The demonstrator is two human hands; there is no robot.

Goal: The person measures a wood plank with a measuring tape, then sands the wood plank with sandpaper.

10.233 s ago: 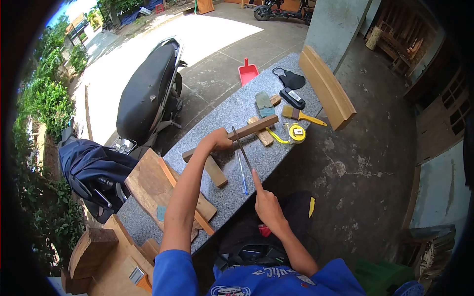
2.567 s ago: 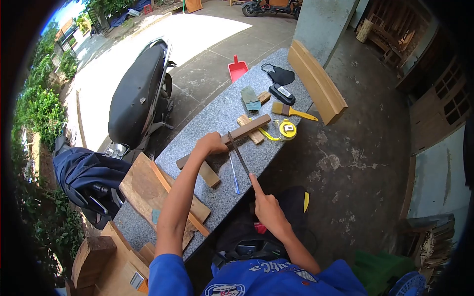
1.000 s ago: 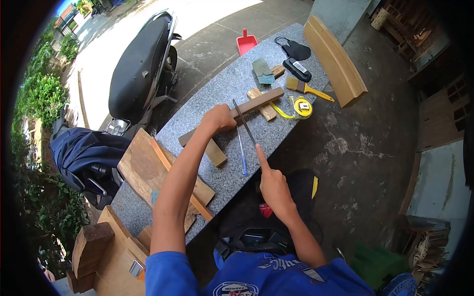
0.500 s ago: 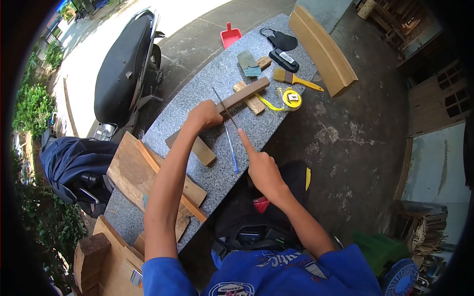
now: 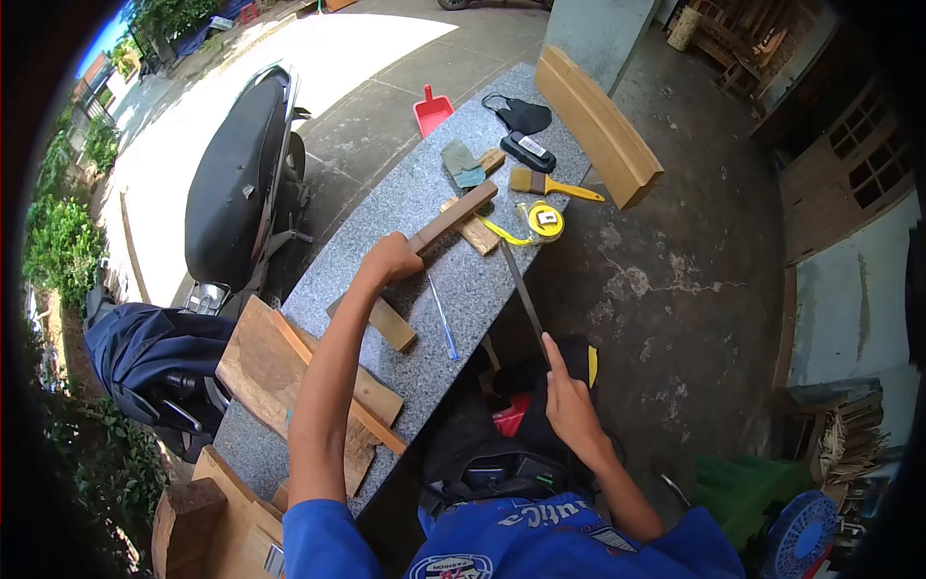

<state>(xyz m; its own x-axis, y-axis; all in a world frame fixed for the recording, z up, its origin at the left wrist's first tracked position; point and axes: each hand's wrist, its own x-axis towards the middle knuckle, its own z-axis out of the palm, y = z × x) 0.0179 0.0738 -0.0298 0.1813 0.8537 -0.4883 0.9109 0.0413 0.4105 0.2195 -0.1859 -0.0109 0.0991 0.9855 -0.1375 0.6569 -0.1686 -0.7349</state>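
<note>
While your left hand [image 5: 389, 259] is closed over the stick [image 5: 451, 216], that long brown piece of wood lies across the granite slab [image 5: 386, 207], propped on a block [image 5: 391, 323] near you and on a paler block [image 5: 470, 232] at its far end. Your right hand [image 5: 569, 400] is wrapped round the near end of the file [image 5: 521, 289], forefinger laid along it; the blade slants up and away, its tip close by the stick's far part, off the slab's right edge.

The stick looks stiff and light, so it will likely skate on its blocks unless you press it down where your left hand now sits, about the middle. The file is hard, thin steel and likely rough to the skin; hold it by the near end as you do.

A blue pen [image 5: 443, 318] lies on the slab beside the stick, and a yellow tape [image 5: 545, 220], a brush [image 5: 545, 183] and a red dustpan [image 5: 431, 109] lie farther off.

Your right palm hides the file's handle, if it has one. Whether the tip touches the stick cannot be told. Your left fingers are hidden behind the knuckles.
</note>
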